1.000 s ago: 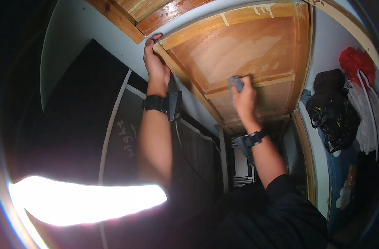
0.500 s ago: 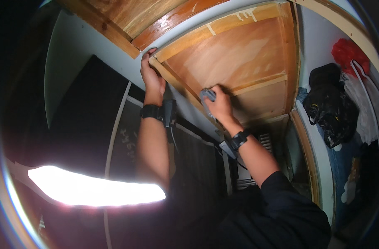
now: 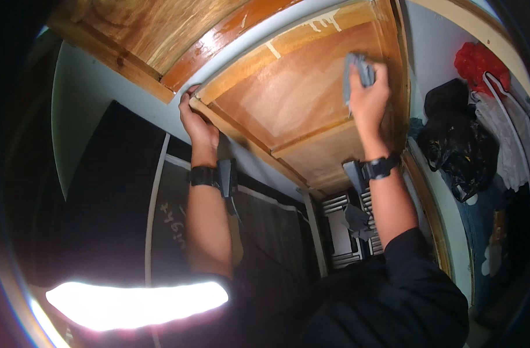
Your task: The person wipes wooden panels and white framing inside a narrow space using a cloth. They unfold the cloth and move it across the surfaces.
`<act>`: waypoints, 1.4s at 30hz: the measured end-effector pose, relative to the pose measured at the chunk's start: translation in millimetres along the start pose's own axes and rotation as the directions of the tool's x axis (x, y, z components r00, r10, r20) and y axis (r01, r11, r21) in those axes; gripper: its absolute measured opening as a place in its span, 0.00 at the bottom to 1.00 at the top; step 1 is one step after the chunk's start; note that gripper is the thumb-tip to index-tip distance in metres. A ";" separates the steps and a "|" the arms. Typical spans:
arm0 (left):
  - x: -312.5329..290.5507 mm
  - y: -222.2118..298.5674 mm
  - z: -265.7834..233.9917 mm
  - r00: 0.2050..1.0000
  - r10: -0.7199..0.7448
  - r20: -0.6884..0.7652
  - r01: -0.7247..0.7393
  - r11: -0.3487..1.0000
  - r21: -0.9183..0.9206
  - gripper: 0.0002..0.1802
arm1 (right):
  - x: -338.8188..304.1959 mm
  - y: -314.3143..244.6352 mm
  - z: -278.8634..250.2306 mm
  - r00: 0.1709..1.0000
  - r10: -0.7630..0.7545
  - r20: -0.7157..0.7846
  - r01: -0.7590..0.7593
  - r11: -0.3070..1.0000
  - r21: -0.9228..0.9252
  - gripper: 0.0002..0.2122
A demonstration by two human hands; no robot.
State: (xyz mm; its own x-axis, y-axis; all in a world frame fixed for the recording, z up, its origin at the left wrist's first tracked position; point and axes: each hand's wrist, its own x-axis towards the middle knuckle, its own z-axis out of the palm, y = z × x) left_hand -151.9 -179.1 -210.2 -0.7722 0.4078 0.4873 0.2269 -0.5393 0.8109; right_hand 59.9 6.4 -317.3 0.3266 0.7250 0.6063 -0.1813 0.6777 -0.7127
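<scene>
A framed plywood panel fills the upper middle, with strips of wood along its edges and pale drips near its top edge. My left hand is wrapped around the panel's left corner, its fingertips partly hidden behind the wood. In my right hand is a folded grey pad, gripped between thumb and fingers against the panel's upper right part. Whether the pad is cloth or an abrasive sheet I cannot tell. Both wrists wear black bands with small dark boxes.
Another wooden panel lies at the upper left. Black and red bags hang on the right wall. Dark panels stand at the left, and a slatted rack sits below. A bright lamp glares at the lower left.
My right hand has moved up and to the right across the panel with the grey pad. My left hand keeps its hold on the corner. The view has shifted slightly.
</scene>
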 end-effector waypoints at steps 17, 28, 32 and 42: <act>4.1 -2.5 -3.1 1.000 0.025 0.017 -0.026 1.000 0.006 0.18 | -159.1 -22.7 34.0 0.705 0.278 0.653 -0.172 0.960 -0.223 0.11; -0.4 0.8 5.0 1.000 0.018 -0.014 -0.018 1.000 -0.015 0.18 | 3.1 -12.4 10.0 0.999 0.013 0.046 -0.013 1.000 -0.004 0.12; 4.4 -2.6 2.6 0.999 0.040 -0.001 -0.040 0.999 -0.024 0.19 | 17.8 -16.1 15.2 0.996 -0.090 -0.028 0.087 0.992 -0.095 0.12; 4.6 -8.8 3.6 0.997 0.074 -0.025 -0.075 0.997 -0.031 0.19 | -188.3 -17.8 37.6 0.769 0.147 0.622 -0.066 0.986 -0.152 0.13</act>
State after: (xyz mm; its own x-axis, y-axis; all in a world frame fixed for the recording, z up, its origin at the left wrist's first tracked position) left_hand -155.3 -169.8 -213.9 -0.7679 0.3483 0.5376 0.2655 -0.5906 0.7620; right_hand -33.3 -137.6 -405.6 -0.3520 0.7338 0.5810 -0.0592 0.6021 -0.7962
